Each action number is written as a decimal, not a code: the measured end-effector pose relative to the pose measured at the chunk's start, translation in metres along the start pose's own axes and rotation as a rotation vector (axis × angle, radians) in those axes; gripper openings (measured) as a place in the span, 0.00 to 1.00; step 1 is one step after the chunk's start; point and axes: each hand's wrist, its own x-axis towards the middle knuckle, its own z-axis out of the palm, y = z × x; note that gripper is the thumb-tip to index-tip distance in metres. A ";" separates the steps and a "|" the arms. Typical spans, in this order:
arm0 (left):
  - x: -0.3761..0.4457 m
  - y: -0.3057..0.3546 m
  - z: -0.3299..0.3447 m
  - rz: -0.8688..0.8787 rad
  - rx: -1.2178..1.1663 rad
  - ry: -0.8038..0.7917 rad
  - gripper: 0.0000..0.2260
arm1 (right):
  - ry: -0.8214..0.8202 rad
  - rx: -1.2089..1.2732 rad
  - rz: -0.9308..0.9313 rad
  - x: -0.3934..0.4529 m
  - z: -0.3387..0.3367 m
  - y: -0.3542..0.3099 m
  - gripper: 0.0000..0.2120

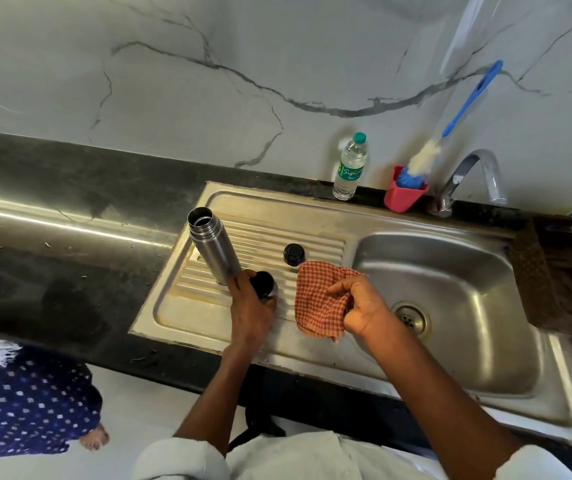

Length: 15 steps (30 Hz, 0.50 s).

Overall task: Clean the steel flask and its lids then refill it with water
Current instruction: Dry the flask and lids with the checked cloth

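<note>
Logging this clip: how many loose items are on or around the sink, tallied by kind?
Flask: 1
Flask lids: 2, one on the drainboard, one in the left hand
Cloth, in the right hand: 1
Water bottle: 1
Bottle brush: 1
Pink holder: 1
Brown basket: 1
Total: 8

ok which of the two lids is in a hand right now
The cup-shaped lid, gripped by the left hand beside the flask. The smaller black stopper lies untouched on the drainboard.

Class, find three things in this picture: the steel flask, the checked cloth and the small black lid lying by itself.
steel flask (pixel 216 251), head view, middle of its body.
checked cloth (pixel 315 303), head view, centre of the fabric.
small black lid (pixel 293 254), head view, its top face.
</note>
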 end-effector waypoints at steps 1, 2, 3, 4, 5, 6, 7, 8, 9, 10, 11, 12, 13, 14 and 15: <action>-0.001 -0.004 0.001 0.023 0.054 -0.008 0.39 | -0.007 0.006 -0.002 0.000 -0.001 0.000 0.15; -0.002 -0.007 0.002 0.049 0.107 -0.013 0.41 | -0.010 0.011 -0.007 0.000 -0.001 0.000 0.15; -0.003 -0.009 0.003 0.077 0.148 -0.014 0.42 | -0.010 0.019 -0.011 0.001 -0.002 -0.001 0.15; -0.004 -0.010 0.003 0.104 0.171 -0.008 0.41 | -0.008 0.033 -0.015 0.001 -0.003 -0.001 0.16; -0.005 -0.010 0.003 0.119 0.180 -0.004 0.41 | -0.010 0.050 -0.021 0.002 -0.003 -0.002 0.16; -0.005 -0.009 0.003 0.122 0.183 -0.004 0.41 | -0.013 0.072 -0.032 0.003 -0.005 -0.003 0.17; -0.006 -0.007 0.002 0.117 0.193 -0.007 0.41 | -0.015 0.099 -0.044 0.006 -0.007 -0.004 0.17; -0.006 -0.005 0.002 0.110 0.218 -0.009 0.41 | -0.006 0.132 -0.053 0.008 -0.009 -0.005 0.18; -0.007 -0.003 0.001 0.105 0.260 -0.008 0.41 | -0.001 0.162 -0.065 0.011 -0.012 -0.006 0.18; -0.007 0.000 0.000 0.110 0.304 0.004 0.41 | 0.002 0.189 -0.077 0.014 -0.015 -0.007 0.19; -0.007 0.004 -0.001 0.123 0.330 0.027 0.40 | 0.007 0.217 -0.083 0.017 -0.019 -0.009 0.21; -0.007 0.009 -0.002 0.144 0.333 0.062 0.38 | 0.021 0.239 -0.083 0.019 -0.022 -0.011 0.24; -0.005 0.015 -0.003 0.173 0.324 0.100 0.36 | 0.034 0.250 -0.078 0.022 -0.025 -0.011 0.26; -0.003 0.022 -0.003 0.209 0.309 0.137 0.32 | 0.045 0.251 -0.070 0.025 -0.028 -0.012 0.27; 0.001 0.028 -0.002 0.242 0.291 0.165 0.29 | 0.056 0.248 -0.062 0.026 -0.031 -0.011 0.26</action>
